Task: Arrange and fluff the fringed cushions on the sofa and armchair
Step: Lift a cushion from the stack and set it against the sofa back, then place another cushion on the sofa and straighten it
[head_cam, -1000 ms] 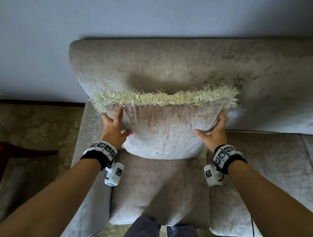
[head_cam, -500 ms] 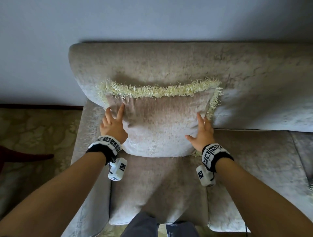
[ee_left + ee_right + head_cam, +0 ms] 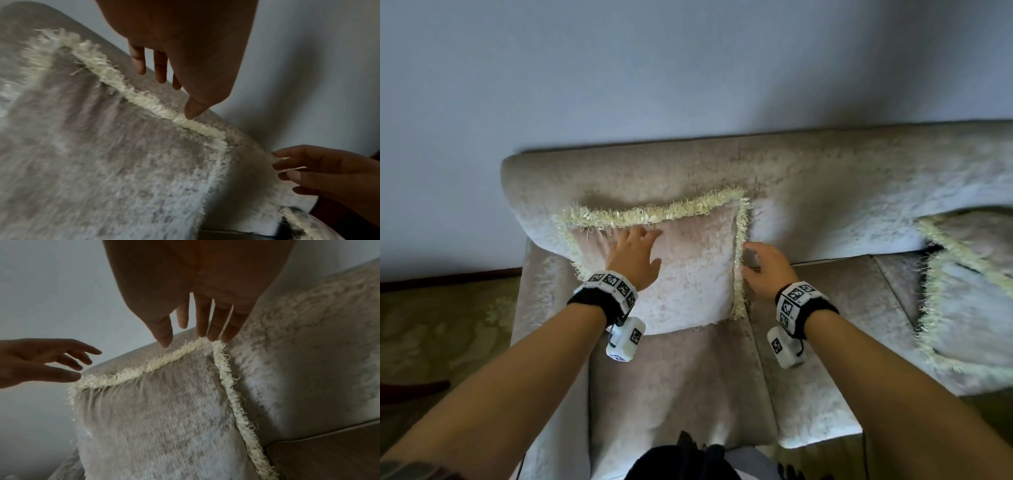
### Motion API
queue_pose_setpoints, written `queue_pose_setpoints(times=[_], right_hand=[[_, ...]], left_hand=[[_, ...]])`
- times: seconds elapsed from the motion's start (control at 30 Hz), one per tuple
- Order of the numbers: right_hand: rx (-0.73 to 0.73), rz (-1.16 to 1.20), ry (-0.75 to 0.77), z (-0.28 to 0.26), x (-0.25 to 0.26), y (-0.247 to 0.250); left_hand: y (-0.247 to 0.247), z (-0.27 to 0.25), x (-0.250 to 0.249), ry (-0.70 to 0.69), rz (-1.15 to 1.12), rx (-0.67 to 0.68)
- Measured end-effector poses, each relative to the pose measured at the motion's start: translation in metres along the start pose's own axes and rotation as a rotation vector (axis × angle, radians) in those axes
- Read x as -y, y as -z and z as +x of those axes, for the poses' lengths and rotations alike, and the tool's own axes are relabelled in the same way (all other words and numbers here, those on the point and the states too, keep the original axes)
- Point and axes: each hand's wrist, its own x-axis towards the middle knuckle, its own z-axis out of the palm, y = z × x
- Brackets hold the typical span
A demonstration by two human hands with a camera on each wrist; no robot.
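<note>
Velvet fringed cushion (image 3: pixel 688 274) propped upright on sofa (image 3: pixel 825 192) backrest, frame centre. Left hand (image 3: pixel 635 255) flat on face, likely steadying; right hand (image 3: pixel 765 270) beside right fringe. Fingers apart, gripping nothing.

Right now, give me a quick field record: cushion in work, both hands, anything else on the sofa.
cushion: fringed cushion upright against the sofa backrest, at the sofa's left end
left hand: open, over the cushion face near the top fringe
right hand: open, beside the cushion's right fringe
other: second fringed cushion at far right
</note>
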Motion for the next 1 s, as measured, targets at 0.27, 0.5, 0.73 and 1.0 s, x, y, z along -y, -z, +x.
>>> queue_pose_setpoints(times=[0.27,0.5,0.73,1.0], right_hand=[[-0.13,0.012,0.005,-0.052,-0.031,0.079],[-0.222,0.017,0.008,-0.123,-0.112,0.158],[-0.267,-0.039,-0.078,-0.205,-0.238,0.237],[-0.362,-0.02,-0.195,-0.262,-0.364,0.305]], left_hand=[[0.037,-0.008,-0.109,-0.208,0.007,-0.097],[0.027,-0.035,-0.244,-0.332,0.039,-0.095],[-0.016,-0.065,-0.394,-0.408,0.041,-0.021],[-0.057,-0.063,-0.544,-0.561,0.085,0.062]])
